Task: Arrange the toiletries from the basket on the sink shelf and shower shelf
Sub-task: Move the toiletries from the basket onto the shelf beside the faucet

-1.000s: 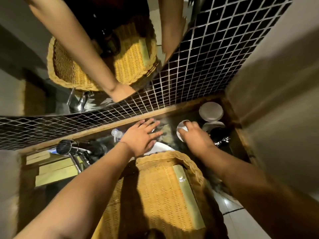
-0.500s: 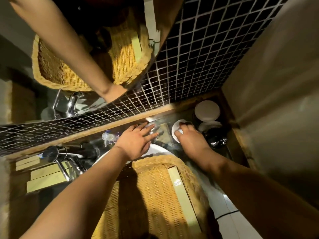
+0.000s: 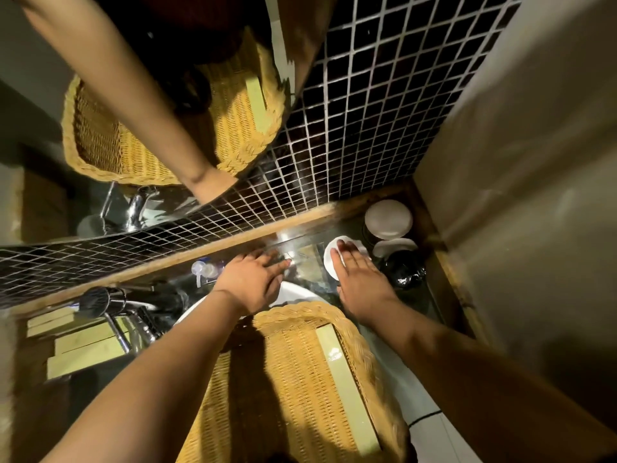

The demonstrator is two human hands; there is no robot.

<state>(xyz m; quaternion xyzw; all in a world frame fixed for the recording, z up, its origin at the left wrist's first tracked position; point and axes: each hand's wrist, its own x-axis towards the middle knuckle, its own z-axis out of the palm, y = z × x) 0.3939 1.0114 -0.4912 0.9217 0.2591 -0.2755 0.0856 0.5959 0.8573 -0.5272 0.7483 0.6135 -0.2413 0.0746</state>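
Since a second ago the right hand (image 3: pixel 359 279) has flattened out: its fingers, then curled around the small white jar (image 3: pixel 332 262), now lie stretched over the jar's lid, palm down, pressing or resting rather than clasping it. Whether any finger hooks the jar's far side cannot be told. The left hand (image 3: pixel 252 279) has stayed spread and empty, fingers extended toward the back edge of the glass sink shelf (image 3: pixel 300 252), holding nothing. That jar stands on the shelf toward its right end, just beside a second white-lidded jar (image 3: pixel 394 247) and a dark glossy container (image 3: pixel 405 270), with a larger round white lid (image 3: pixel 388 219) in the back right corner. Left of the left hand, a clear pump bottle (image 3: pixel 204 270) sits near the shelf's back edge. Below both wrists the wicker basket (image 3: pixel 293 379) rests over the white basin (image 3: pixel 293 294), with a chrome tap (image 3: pixel 110 305) further left.
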